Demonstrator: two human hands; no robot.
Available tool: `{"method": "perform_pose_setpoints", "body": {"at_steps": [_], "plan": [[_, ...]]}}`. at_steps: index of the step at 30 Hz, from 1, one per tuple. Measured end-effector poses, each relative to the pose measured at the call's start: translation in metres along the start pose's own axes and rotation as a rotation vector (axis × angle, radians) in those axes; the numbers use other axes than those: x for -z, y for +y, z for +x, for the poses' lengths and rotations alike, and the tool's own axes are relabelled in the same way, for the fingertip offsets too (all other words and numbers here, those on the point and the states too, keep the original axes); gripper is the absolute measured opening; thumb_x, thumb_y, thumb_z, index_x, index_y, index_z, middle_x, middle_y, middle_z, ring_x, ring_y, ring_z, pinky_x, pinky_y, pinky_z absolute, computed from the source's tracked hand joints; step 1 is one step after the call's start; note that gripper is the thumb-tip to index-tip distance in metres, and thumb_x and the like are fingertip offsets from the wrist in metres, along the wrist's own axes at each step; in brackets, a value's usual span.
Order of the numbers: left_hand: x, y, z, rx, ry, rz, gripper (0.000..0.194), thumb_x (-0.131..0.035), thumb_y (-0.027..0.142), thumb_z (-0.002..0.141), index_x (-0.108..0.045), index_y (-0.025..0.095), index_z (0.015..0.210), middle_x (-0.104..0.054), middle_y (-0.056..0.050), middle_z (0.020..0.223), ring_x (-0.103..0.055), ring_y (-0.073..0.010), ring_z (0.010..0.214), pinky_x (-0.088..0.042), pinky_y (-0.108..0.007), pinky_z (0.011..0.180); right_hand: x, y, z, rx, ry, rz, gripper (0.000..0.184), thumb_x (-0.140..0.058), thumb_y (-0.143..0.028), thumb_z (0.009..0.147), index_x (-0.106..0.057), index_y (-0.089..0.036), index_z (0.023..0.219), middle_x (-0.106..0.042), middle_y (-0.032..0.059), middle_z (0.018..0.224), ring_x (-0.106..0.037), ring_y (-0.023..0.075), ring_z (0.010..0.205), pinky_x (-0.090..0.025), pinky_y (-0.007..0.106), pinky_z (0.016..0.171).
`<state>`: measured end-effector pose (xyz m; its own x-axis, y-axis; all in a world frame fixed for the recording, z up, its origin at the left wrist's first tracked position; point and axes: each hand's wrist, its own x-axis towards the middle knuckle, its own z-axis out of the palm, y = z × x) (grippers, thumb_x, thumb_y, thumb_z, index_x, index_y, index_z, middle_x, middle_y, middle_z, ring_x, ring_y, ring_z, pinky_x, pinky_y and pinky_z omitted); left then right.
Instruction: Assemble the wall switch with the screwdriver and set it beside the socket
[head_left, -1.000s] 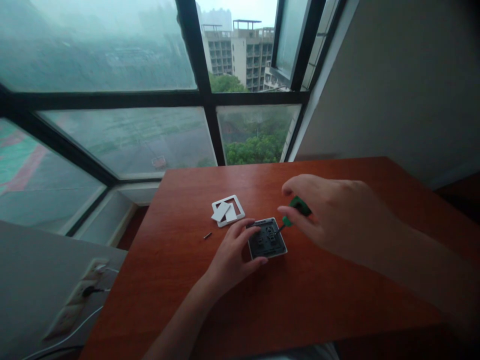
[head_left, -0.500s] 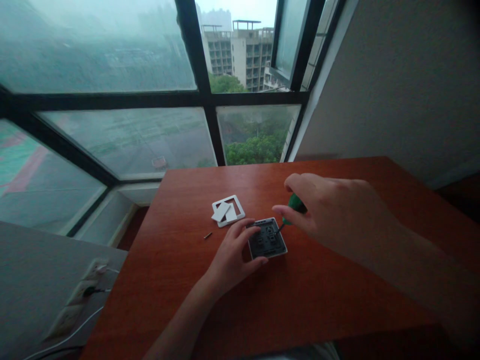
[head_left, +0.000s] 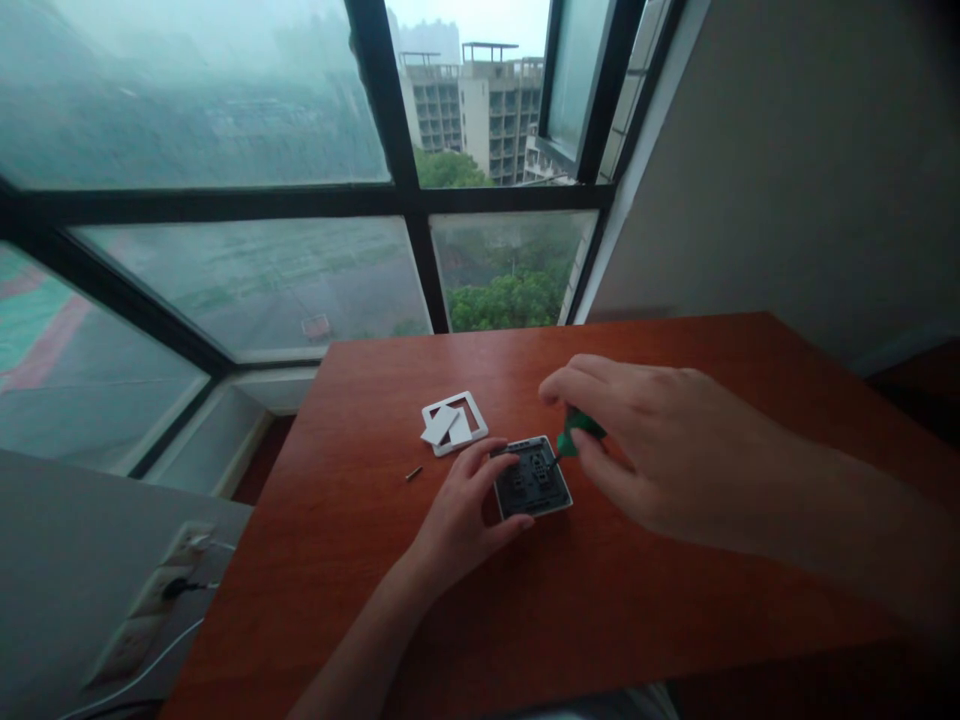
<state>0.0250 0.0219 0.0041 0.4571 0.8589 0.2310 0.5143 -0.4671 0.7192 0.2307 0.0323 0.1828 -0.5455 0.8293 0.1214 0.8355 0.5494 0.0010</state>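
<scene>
Beneath everything you have the reddish-brown tabletop (head_left: 637, 590), smooth, with a faint wood-like grain and a soft sheen from the window (head_left: 514, 265). Your right hand (head_left: 637, 440) comes in from the right, its fingers curled closed around the green handle of a screwdriver, while your left hand (head_left: 469, 500) reaches up from the lower left. That left hand is part open in a wide C, fingers on the far left portion of the square unit (head_left: 536, 490) and thumb along its near edge, so it is the closer of the two.

The unit lies flat on the tabletop between your hands: a dark grey moulded face, probably plastic, with a thin pale rim. Just beyond your left fingertips rests a glossy white square frame (head_left: 480, 415) with rounded corners, and on it two flat white plates (head_left: 441, 425) overlap at an angle (one slightly askew over the other).

The screwdriver (head_left: 568, 443) leans, its long axis running from your right palm down and leftward onto the unit's face, right of centre; the exact contact is too small to make out. Smallest, left of your left hand, lies a slim metal piece (head_left: 414, 473), likely a screw.
</scene>
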Motion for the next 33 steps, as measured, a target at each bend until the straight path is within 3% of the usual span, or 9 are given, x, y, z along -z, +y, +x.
{"method": "perform_pose_setpoints", "body": {"at_steps": [4, 6, 8, 11, 17, 22, 25, 29, 33], "plan": [[-0.0002, -0.0007, -0.0005, -0.002, 0.013, -0.004, 0.058, -0.078, 0.027, 0.072, -0.054, 0.025, 0.125, -0.045, -0.012, 0.14, -0.043, -0.0297, 0.13, -0.039, -0.049, 0.109, -0.0039, 0.0025, 0.0043, -0.171, 0.074, -0.244, 0.028, -0.037, -0.041, 0.095, -0.056, -0.021, 0.09, -0.064, 0.0044, 0.073, -0.06, 0.0224, 0.058, -0.015, 0.03, 0.048], [-0.0004, -0.0011, -0.0008, -0.002, 0.012, -0.003, 0.059, -0.078, 0.027, 0.072, -0.053, 0.026, 0.126, -0.044, -0.011, 0.14, -0.043, -0.0296, 0.131, -0.039, -0.049, 0.109, -0.0053, 0.0043, 0.0054, -0.202, 0.087, -0.249, 0.028, -0.039, -0.042, 0.093, -0.057, -0.021, 0.088, -0.064, 0.0042, 0.071, -0.061, 0.0235, 0.06, -0.015, 0.03, 0.048], [-0.0004, -0.0013, -0.0009, -0.003, 0.007, 0.0, 0.06, -0.078, 0.027, 0.072, -0.053, 0.026, 0.126, -0.044, -0.012, 0.141, -0.043, -0.0295, 0.131, -0.039, -0.049, 0.109, -0.0048, 0.0064, 0.0046, -0.144, 0.072, -0.148, 0.019, -0.045, -0.033, 0.089, -0.058, -0.021, 0.096, -0.067, 0.0048, 0.086, -0.063, 0.023, 0.07, -0.021, 0.03, 0.048], [-0.0005, -0.0013, -0.0005, -0.003, 0.006, 0.006, 0.058, -0.078, 0.027, 0.072, -0.054, 0.024, 0.125, -0.044, -0.013, 0.14, -0.043, -0.0295, 0.13, -0.039, -0.049, 0.109, -0.0043, 0.0086, 0.0024, -0.014, 0.031, -0.006, 0.031, -0.048, -0.021, 0.084, -0.055, -0.022, 0.114, -0.065, 0.0052, 0.109, -0.064, 0.0212, 0.085, -0.03, 0.029, 0.053], [0.0002, 0.0001, 0.0005, 0.005, 0.0, -0.005, 0.058, -0.078, 0.027, 0.072, -0.054, 0.024, 0.125, -0.044, -0.012, 0.14, -0.043, -0.0297, 0.13, -0.039, -0.048, 0.109, -0.009, 0.0037, 0.0048, -0.192, 0.073, -0.228, 0.035, -0.04, -0.042, 0.093, -0.058, -0.019, 0.112, -0.068, 0.0069, 0.085, -0.064, 0.0253, 0.067, -0.027, 0.031, 0.048], [0.001, 0.0005, 0.0002, 0.021, -0.005, 0.007, 0.06, -0.078, 0.027, 0.071, -0.054, 0.026, 0.126, -0.045, -0.011, 0.14, -0.042, -0.0304, 0.13, -0.038, -0.049, 0.109, -0.0054, 0.0001, 0.0045, 0.008, 0.064, -0.019, 0.029, -0.05, -0.022, 0.083, -0.058, -0.022, 0.111, -0.062, 0.0056, 0.116, -0.062, 0.0221, 0.092, -0.035, 0.03, 0.056], [0.0004, -0.0001, -0.0003, 0.01, -0.005, 0.015, 0.059, -0.078, 0.027, 0.071, -0.054, 0.024, 0.126, -0.045, -0.012, 0.14, -0.043, -0.0298, 0.13, -0.038, -0.048, 0.109, -0.0074, 0.0, 0.0048, -0.026, 0.07, -0.071, 0.023, -0.048, -0.029, 0.088, -0.059, -0.021, 0.107, -0.066, 0.0055, 0.102, -0.062, 0.0211, 0.079, -0.03, 0.031, 0.053], [-0.0004, -0.0009, -0.0009, 0.002, 0.0, 0.019, 0.059, -0.077, 0.028, 0.072, -0.054, 0.023, 0.126, -0.044, -0.013, 0.14, -0.042, -0.0295, 0.13, -0.038, -0.048, 0.109, -0.0099, -0.0003, 0.0043, -0.133, 0.093, -0.162, 0.03, -0.048, -0.048, 0.089, -0.059, -0.02, 0.093, -0.065, 0.0041, 0.082, -0.061, 0.0227, 0.067, -0.023, 0.031, 0.051], [-0.0004, -0.0013, -0.0009, 0.004, -0.007, 0.022, 0.06, -0.077, 0.028, 0.073, -0.052, 0.024, 0.128, -0.043, -0.012, 0.141, -0.042, -0.029, 0.131, -0.038, -0.047, 0.11, -0.0046, 0.0004, 0.0008, 0.005, 0.053, 0.046, 0.016, -0.054, -0.026, 0.083, -0.055, -0.022, 0.099, -0.063, 0.0021, 0.097, -0.06, 0.0197, 0.079, -0.03, 0.03, 0.055]]}}
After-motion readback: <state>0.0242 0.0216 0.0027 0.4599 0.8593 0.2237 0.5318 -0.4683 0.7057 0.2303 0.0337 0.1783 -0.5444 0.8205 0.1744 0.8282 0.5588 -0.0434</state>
